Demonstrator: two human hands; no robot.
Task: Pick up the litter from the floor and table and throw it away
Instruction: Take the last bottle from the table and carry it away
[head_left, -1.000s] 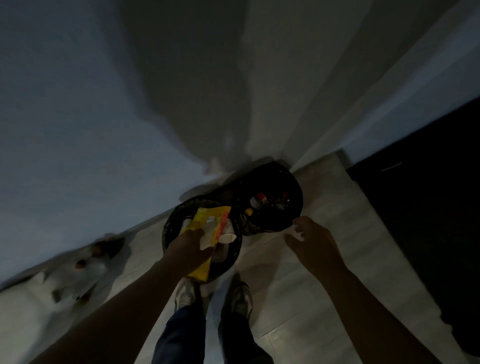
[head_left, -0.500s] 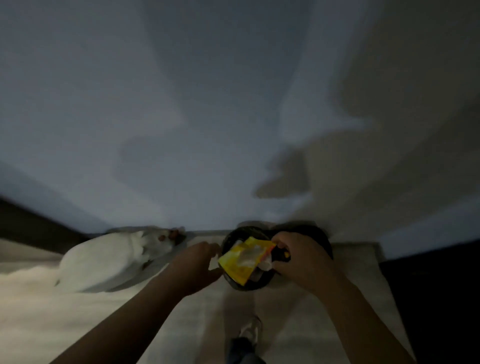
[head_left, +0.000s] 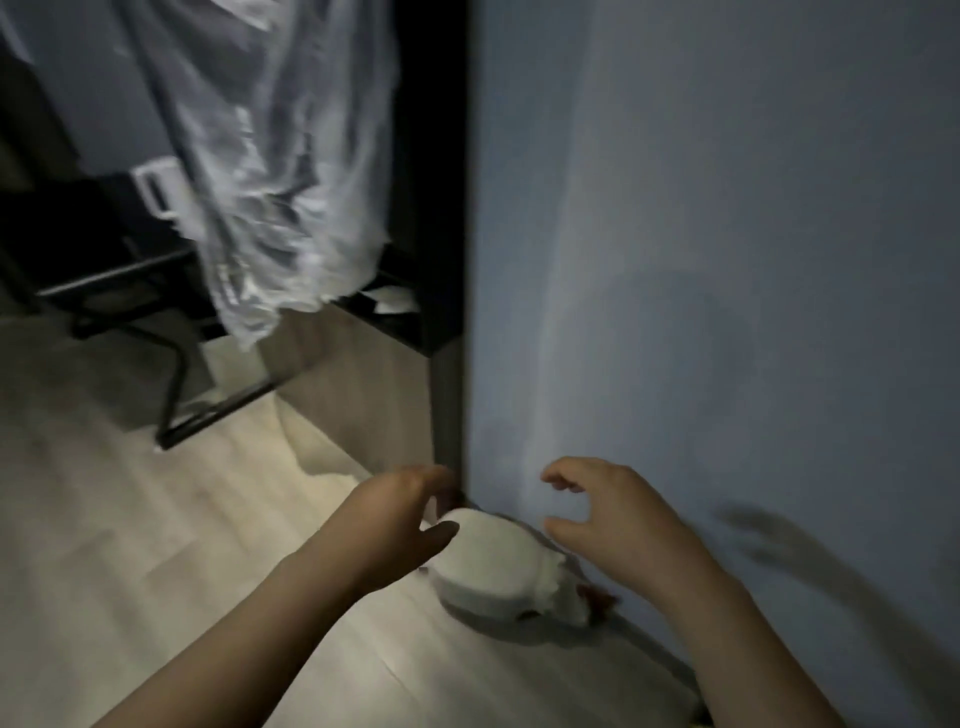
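Both of my hands hang in front of me, and neither holds anything. My left hand (head_left: 400, 514) has loosely curled fingers, just left of the wall corner. My right hand (head_left: 608, 514) is spread with bent fingers close to the blue-grey wall. Between and below them a white bag-like bundle (head_left: 493, 571) with a small red patch lies on the pale floor against the wall. The bins and the yellow wrapper are out of view.
The blue-grey wall (head_left: 727, 260) fills the right side and ends at a dark corner edge (head_left: 447, 364). Crumpled clear plastic sheeting (head_left: 270, 171) hangs at upper left over a black metal-framed table or chair (head_left: 130, 291). Pale wood floor (head_left: 130, 519) spreads to the left.
The yellow wrapper has left my hands and stayed at the bin. The view has swung left, away from the bins, to the white bundle and the wall corner. Both hands are now empty.
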